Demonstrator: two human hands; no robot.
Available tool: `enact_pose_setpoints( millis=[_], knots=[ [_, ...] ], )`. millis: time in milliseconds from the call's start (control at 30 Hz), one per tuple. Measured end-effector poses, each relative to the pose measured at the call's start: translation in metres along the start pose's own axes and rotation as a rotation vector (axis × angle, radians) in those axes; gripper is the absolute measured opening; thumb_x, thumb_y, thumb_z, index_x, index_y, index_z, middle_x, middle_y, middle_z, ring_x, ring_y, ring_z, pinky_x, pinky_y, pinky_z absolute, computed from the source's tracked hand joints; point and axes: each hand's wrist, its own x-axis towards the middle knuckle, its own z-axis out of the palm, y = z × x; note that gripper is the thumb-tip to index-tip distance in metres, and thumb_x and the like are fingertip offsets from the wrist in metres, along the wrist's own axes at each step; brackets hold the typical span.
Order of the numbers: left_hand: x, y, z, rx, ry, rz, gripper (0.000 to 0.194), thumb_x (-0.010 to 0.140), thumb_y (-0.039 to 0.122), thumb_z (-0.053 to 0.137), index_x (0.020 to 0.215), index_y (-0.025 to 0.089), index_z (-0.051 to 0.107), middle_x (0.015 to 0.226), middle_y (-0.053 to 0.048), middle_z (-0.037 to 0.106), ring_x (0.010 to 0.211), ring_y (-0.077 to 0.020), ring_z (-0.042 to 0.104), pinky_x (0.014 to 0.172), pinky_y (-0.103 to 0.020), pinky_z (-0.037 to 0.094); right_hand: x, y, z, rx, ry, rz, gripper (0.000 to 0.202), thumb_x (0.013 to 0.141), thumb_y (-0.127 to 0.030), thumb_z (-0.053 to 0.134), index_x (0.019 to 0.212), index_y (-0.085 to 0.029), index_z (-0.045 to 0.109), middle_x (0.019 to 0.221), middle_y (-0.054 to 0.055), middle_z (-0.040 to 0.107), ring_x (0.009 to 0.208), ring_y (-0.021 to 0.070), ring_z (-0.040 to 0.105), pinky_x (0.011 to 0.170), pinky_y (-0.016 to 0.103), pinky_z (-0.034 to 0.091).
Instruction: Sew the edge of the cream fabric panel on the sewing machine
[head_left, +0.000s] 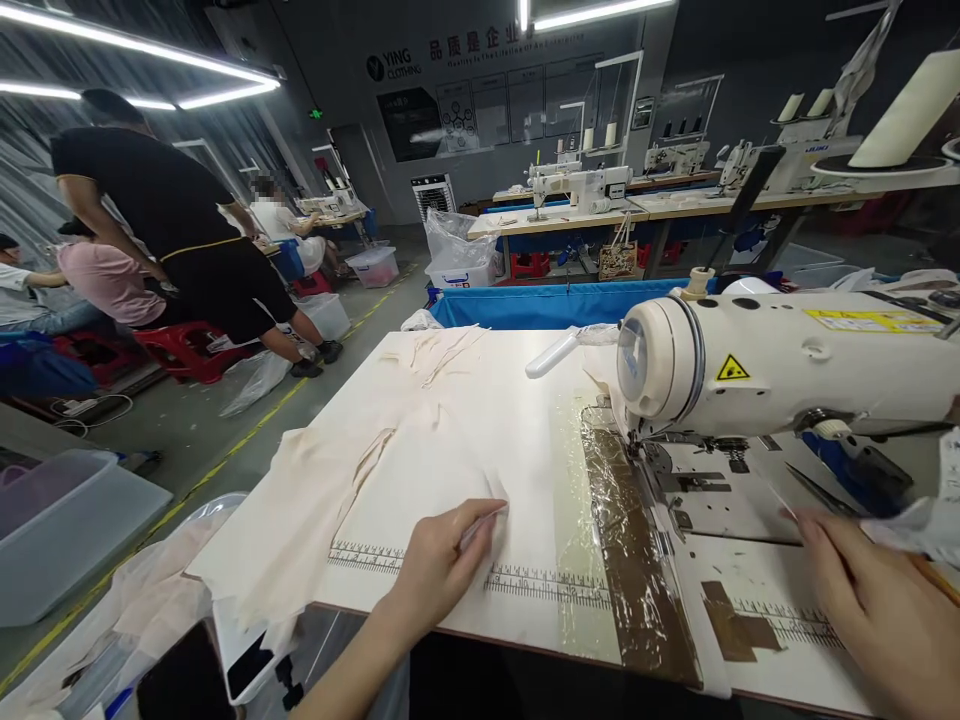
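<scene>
My left hand [450,560] is over the white sewing table [517,420], its thumb and forefinger pinched together. A faint whitish wisp shows at their tips, too blurred to name. At the right, my right hand [874,590] is slightly blurred, with fingers closed beside the machine bed [720,500]; what they hold, if anything, I cannot make out. Just beyond its fingertips lies a dark pointed metal tool [821,490]. The white sewing machine [750,360] stands above the bed. A pale narrow fabric strip [697,620] runs from the needle area over the table's front edge.
Cream fabric pieces [292,510] lie on the table's left side and hang over its edge. A printed ruler [547,583] runs along the front. A dark phone [184,675] is at lower left, near a translucent bin [67,530]. A standing person [165,190] and seated people are beyond.
</scene>
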Motion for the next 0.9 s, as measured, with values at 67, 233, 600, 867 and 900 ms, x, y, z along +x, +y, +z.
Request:
enact_pose_setpoints(
  millis=[67,233,600,867,900],
  knots=[
    [-0.001,0.006,0.007,-0.063,-0.001,0.055,0.024,0.098,0.019,0.046,0.116,0.024,0.061,0.082,0.004,0.071,0.060,-0.0078,0.062,0.057,-0.017,0.044,-0.026,-0.014,0.003,0.199,-0.068,0.050,0.032,0.090,-0.054,0.051,0.099,-0.027,0.064,0.099,0.010,0.071,0.091,0.0350,0.067,0.067,0.040,0.057],
    [-0.006,0.034,0.021,-0.209,-0.065,0.216,0.030,0.096,0.014,0.048,0.123,0.025,0.057,0.091,0.001,0.073,0.073,-0.0097,0.069,0.066,-0.017,0.049,-0.049,-0.099,0.033,0.897,-0.552,0.295,0.040,0.095,-0.060,0.049,0.114,-0.026,0.057,0.080,0.001,0.065,0.054,0.0158,0.062,0.047,0.024,0.049],
    [-0.045,0.056,0.088,-0.544,-0.697,0.223,0.027,0.099,0.039,0.048,0.112,0.030,0.070,0.107,-0.001,0.074,0.106,-0.0174,0.068,0.091,-0.024,0.055,-0.036,-0.156,0.052,0.987,-0.990,-0.008,0.028,0.096,-0.046,0.056,0.097,-0.019,0.065,0.084,0.001,0.062,0.081,0.0183,0.057,0.074,0.029,0.044],
    [-0.017,0.045,0.003,-0.442,-0.420,0.132,0.028,0.101,0.034,0.042,0.117,0.025,0.064,0.099,-0.007,0.071,0.094,-0.0192,0.066,0.089,-0.034,0.054,-0.065,-0.134,0.028,1.044,-0.855,0.166,0.036,0.097,-0.057,0.050,0.096,-0.023,0.060,0.079,0.001,0.065,0.077,0.0174,0.061,0.076,0.028,0.048],
    [-0.011,0.043,-0.004,-0.376,-0.366,0.117,0.028,0.101,0.030,0.043,0.122,0.025,0.060,0.109,-0.008,0.069,0.103,-0.0197,0.064,0.093,-0.036,0.052,-0.069,-0.131,0.025,1.011,-0.872,0.166,0.037,0.097,-0.059,0.048,0.095,-0.024,0.061,0.078,0.001,0.065,0.076,0.0169,0.061,0.074,0.027,0.048]
  ],
)
